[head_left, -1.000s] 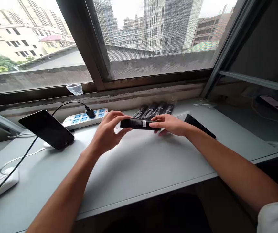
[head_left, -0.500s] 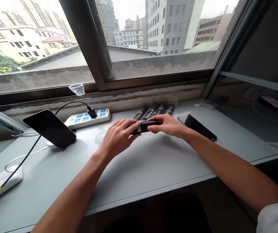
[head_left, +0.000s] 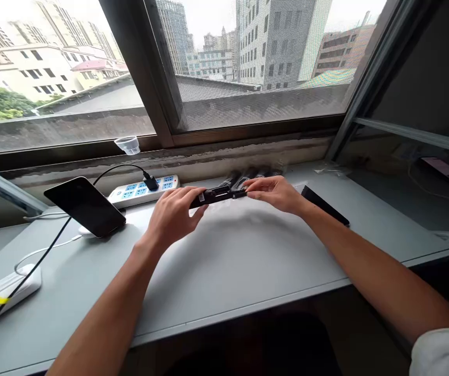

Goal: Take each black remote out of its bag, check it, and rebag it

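My left hand (head_left: pixel 175 214) is wrapped round one end of a black stick-like device (head_left: pixel 212 195), which has a small white label near my fingers. It is held level above the desk, and a slot or folded frame shows along its middle. At the other end, my right hand (head_left: pixel 273 193) pinches a thin black part (head_left: pixel 239 194) between thumb and fingers. That part looks joined to the device, sticking out of its right end. Right behind, several dark items in clear plastic bags (head_left: pixel 248 175) lie on the desk, partly covered by my hands and the device.
A tablet or large phone (head_left: pixel 87 206) leans on a stand at the left, beside a power strip (head_left: pixel 142 191) with a black plug. Another white strip (head_left: pixel 9 297) lies nearer. A dark phone-like slab (head_left: pixel 325 206) is by my right forearm; a clear cup (head_left: pixel 128 145) sits by the window.
My left hand has moved left with the device. My right hand has shifted right, from gripping its body to pinching the thin end part, so the slotted middle now shows.
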`<state>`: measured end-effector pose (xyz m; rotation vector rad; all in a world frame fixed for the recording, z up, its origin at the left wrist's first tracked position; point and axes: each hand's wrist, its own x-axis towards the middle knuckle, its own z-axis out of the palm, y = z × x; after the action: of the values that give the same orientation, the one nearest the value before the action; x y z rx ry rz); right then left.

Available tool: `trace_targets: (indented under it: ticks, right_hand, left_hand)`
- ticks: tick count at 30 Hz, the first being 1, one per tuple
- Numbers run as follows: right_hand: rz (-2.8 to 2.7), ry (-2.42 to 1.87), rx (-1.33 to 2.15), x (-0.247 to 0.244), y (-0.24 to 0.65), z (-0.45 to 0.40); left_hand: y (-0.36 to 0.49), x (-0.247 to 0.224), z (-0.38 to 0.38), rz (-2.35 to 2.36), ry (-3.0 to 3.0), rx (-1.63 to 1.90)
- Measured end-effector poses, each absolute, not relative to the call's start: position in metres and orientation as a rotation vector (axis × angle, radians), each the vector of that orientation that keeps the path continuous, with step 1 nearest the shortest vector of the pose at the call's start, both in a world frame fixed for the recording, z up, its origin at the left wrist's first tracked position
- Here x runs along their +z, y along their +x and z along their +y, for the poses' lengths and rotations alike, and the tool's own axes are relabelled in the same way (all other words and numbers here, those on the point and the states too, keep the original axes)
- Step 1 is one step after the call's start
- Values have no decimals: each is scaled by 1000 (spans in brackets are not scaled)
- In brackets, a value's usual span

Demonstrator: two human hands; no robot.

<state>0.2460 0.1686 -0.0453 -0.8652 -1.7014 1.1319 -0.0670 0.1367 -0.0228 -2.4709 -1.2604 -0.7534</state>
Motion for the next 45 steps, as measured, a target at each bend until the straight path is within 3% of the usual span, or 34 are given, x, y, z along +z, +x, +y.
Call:
trace_targets:
  ticks: [13, 23, 31, 45]
  right_hand:
    - [-1753, -808, 958, -50, 246, 171]
    - [-1876, -862, 893, -53, 251, 173]
    - [-1899, -873, 822, -53, 250, 173]
    - [-1761, -1011, 1113, -44, 234, 160]
  left_hand:
    - [-75, -24, 138, -1285, -2545, -755]
    - [-80, -33, 149, -1241, -2587, -1045]
    - [-81, -34, 150, -1236, -2589, -1084]
    - [-62, -31, 140, -1099, -2650, -1038]
